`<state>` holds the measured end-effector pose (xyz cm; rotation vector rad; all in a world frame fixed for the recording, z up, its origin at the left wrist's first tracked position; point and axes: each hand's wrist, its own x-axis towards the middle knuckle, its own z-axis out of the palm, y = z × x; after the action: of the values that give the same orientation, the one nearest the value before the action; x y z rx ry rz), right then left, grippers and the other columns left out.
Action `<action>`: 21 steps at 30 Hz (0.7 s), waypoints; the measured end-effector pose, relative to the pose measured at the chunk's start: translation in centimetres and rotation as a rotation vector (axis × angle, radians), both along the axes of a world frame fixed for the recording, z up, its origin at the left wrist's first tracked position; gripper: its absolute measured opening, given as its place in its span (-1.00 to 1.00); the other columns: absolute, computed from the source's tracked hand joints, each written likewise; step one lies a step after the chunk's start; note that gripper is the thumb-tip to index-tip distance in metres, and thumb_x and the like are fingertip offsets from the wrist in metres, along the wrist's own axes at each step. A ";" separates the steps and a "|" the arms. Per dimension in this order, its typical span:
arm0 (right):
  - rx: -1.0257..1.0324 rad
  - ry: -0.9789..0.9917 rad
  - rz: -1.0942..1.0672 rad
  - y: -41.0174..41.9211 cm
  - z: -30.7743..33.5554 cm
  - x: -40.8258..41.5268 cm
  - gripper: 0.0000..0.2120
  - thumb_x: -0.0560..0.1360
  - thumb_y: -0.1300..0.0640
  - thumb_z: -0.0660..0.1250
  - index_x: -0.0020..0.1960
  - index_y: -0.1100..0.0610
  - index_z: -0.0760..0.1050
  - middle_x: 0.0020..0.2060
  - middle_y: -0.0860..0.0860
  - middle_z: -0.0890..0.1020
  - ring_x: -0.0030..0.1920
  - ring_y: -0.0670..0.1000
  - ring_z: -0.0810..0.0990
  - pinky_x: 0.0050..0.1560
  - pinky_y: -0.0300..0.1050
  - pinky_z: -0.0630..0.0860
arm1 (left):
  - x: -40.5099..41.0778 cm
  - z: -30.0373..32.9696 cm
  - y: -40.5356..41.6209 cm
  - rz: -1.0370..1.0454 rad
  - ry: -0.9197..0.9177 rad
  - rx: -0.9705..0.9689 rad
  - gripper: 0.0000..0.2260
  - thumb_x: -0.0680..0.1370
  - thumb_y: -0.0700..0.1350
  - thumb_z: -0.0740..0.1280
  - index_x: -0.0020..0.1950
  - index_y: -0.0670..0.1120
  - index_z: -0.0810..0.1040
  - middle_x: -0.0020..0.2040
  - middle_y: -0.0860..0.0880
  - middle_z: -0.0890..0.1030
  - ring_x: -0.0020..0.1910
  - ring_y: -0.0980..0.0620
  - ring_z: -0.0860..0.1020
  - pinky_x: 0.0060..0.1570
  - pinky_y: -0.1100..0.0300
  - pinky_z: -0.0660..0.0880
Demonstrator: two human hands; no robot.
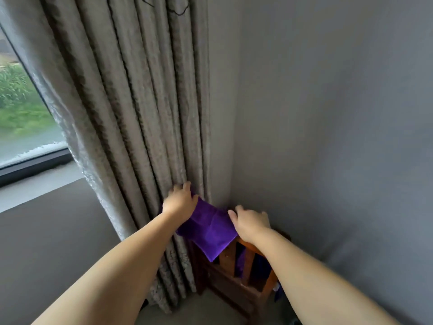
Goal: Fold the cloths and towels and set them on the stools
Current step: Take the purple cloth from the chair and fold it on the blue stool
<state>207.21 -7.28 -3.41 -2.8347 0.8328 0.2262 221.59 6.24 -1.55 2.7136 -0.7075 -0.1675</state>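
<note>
A purple cloth [209,227] lies spread over the top of a wooden stool [236,275] in the room's corner, one corner hanging down over the stool's front. My left hand [179,200] grips the cloth's far left edge, against the curtain. My right hand [251,222] holds its right edge, fingers curled over it. More purple fabric [240,263] shows between the stool's slats, lower down.
A heavy grey patterned curtain [131,113] hangs just left of the stool and touches it. Grey walls [328,137] close the corner on the right. A window [21,109] and its sill are at the far left. Pale floor [199,308] shows below.
</note>
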 end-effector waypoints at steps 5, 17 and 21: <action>0.228 0.046 -0.039 0.5 -1.5 1.3 -0.45 0.61 -0.19 -0.14 0.38 0.12 0.30 0.23 0.16 0.54 0.22 0.18 0.52 0.15 0.04 0.40 | 3.4 -2.3 -1.6 0.045 0.167 0.033 -0.39 0.57 0.11 0.21 0.51 -0.17 0.10 0.42 -0.30 0.25 0.34 -0.29 0.36 0.28 -0.08 0.39; 0.392 -0.289 -0.221 0.9 -1.8 2.8 -0.61 0.63 -0.03 0.06 0.21 0.19 0.52 0.15 0.12 0.61 0.15 0.11 0.56 0.10 -0.12 0.43 | 6.3 -1.8 -0.8 -0.176 -0.031 -0.068 -0.84 0.60 -0.13 0.17 0.12 -0.11 0.48 0.13 -0.16 0.53 0.07 -0.15 0.53 -0.02 0.07 0.45; 0.592 -0.641 -0.441 0.7 0.5 2.7 -0.63 0.62 -0.02 0.08 0.21 0.16 0.53 0.14 0.10 0.62 0.17 0.09 0.55 0.15 -0.11 0.45 | 5.5 1.0 -1.8 -0.111 0.029 -0.333 -0.82 0.60 -0.11 0.17 0.08 -0.20 0.45 0.03 -0.23 0.61 0.04 -0.22 0.56 0.00 0.04 0.45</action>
<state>209.94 -6.59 -2.95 -1.9268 0.9884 -0.4084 227.05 4.46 -0.52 2.3539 -0.7995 -0.1047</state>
